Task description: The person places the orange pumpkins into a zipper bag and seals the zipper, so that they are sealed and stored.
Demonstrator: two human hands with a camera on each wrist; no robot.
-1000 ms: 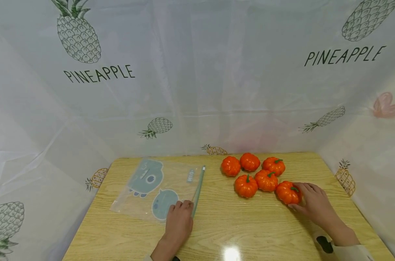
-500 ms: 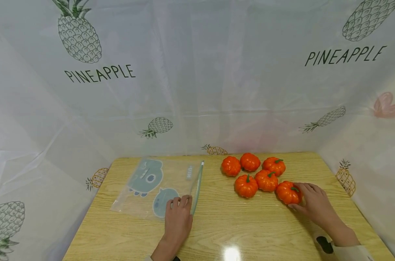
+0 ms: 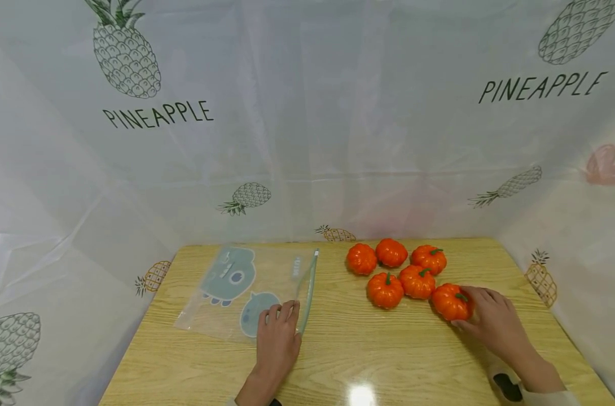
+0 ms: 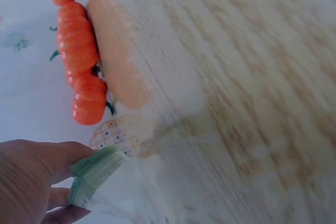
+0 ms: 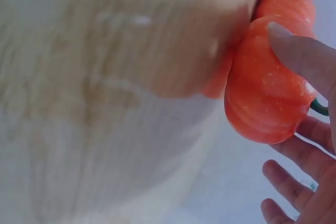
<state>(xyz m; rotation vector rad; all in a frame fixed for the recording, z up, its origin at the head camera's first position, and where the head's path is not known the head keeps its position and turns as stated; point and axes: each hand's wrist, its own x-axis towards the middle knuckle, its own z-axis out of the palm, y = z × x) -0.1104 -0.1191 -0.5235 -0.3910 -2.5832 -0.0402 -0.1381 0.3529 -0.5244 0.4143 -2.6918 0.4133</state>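
Observation:
My left hand (image 3: 278, 341) is at the green zip edge of a clear plastic zip bag (image 3: 292, 287) lying flat, printed with blue cartoon figures. In the left wrist view, the green zip edge (image 4: 94, 174) sits between thumb and fingers, its two strips slightly parted. On the right, my right hand (image 3: 495, 321) grips a small orange toy pumpkin (image 3: 449, 303) with a green stem. The right wrist view has the thumb on one side of that pumpkin (image 5: 268, 87) and fingers on the other. Beside it several similar pumpkins (image 3: 417, 282) stand clustered.
Everything lies on a wood-grain table (image 3: 338, 355). A white curtain (image 3: 338, 124) printed with pineapples hangs behind the table and along both sides. The pumpkin cluster stands near the back edge, right of the bag.
My left hand has shifted slightly forward along the bag's edge, and the zip strip has moved and parted a little from the bag. The right hand stays on its pumpkin.

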